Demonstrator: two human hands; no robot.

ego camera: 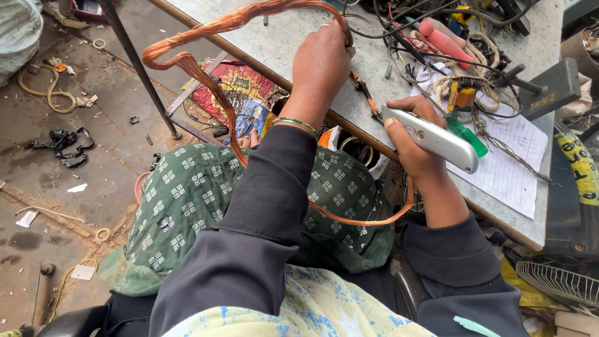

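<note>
The left hand (pixel 321 59) is closed on a copper coil (pixel 187 62), gripping the bundled strands at its top end near 12 o'clock. From that grip the coil loops out toward 10 o'clock, drops across the green patterned cloth (pixel 193 187) on the lap, and a flat strand sweeps round under the right forearm at about 4 o'clock of centre. The right hand (pixel 415 140) is wrapped round a silver utility knife (pixel 433 138), its nose pointing toward 10 o'clock at the strand just beside the left wrist.

Both hands work over the near edge of a grey table (pixel 374 56). At 1 o'clock of the knife lies a heap of black wires (pixel 424 43), a pink handle (pixel 446 42), a small wound part (pixel 462 95) and a green-handled screwdriver (pixel 468 134), all crowding the paper sheet (pixel 508 165) beneath the knife's butt. A grey metal block (pixel 552 87) sits at 2 o'clock. Under the table, at 9 o'clock of the left wrist, lies a red printed bag (pixel 240 87), and wire scraps litter the floor (pixel 50 187).
</note>
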